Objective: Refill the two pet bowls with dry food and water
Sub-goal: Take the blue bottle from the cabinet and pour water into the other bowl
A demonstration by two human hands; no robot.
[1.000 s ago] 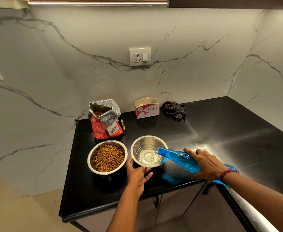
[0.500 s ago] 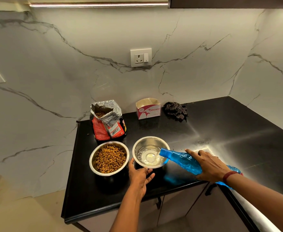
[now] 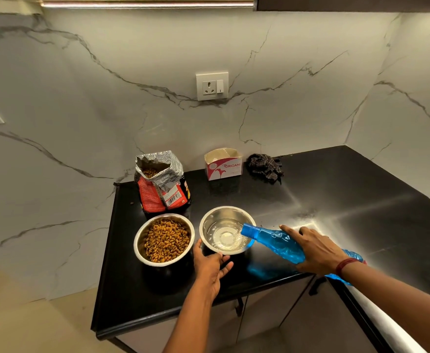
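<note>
Two steel bowls stand side by side on the black counter (image 3: 132, 289). The left bowl (image 3: 142, 233) is full of brown dry food. The right bowl (image 3: 222, 214) holds some water. My right hand (image 3: 315, 250) grips a blue plastic bottle (image 3: 275, 240) tilted nearly flat, its mouth over the right bowl's rim with water running out. My left hand (image 3: 210, 267) rests against the near side of the right bowl, fingers curved around its wall. An opened red food bag (image 3: 161, 184) stands behind the left bowl.
A small white and red cardboard box (image 3: 224, 165) and a crumpled dark cloth (image 3: 264, 166) sit at the back by the marble wall. A wall socket (image 3: 211, 85) is above them. The counter's front edge runs just below my left wrist.
The water level in the right bowl has risen a little as the bottle keeps pouring. Both hands hold their places; the view has shifted slightly.
</note>
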